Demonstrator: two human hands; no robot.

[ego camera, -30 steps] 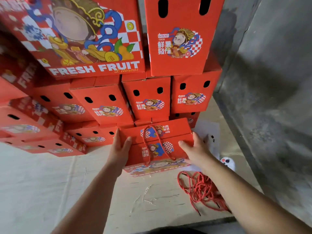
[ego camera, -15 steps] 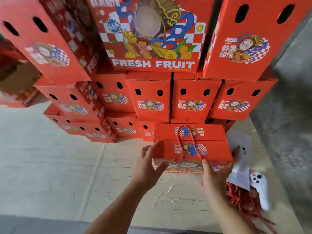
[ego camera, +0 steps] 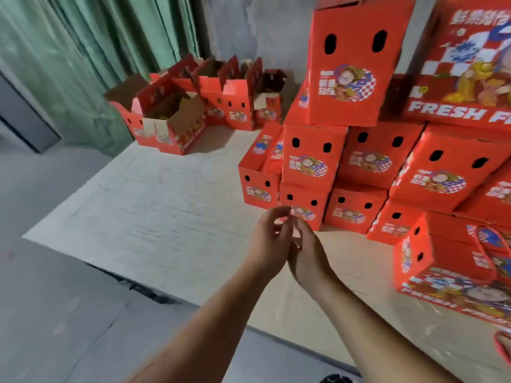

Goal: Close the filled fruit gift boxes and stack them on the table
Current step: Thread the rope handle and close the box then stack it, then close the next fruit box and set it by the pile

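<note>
Open boxes [ego camera: 177,117] are waiting at the table's [ego camera: 166,205] far corner; the left hand [ego camera: 269,244] and right hand [ego camera: 308,252] are held together, loosely curled, empty. One box should be taken by both sides.

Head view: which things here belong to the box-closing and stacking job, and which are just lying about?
Job:
- open boxes at the table's far end
- stacked closed boxes
- box with rope handle, nearest
- table
- left hand and right hand, together, holding nothing

Lying about:
- green curtain
- grey wall
</note>
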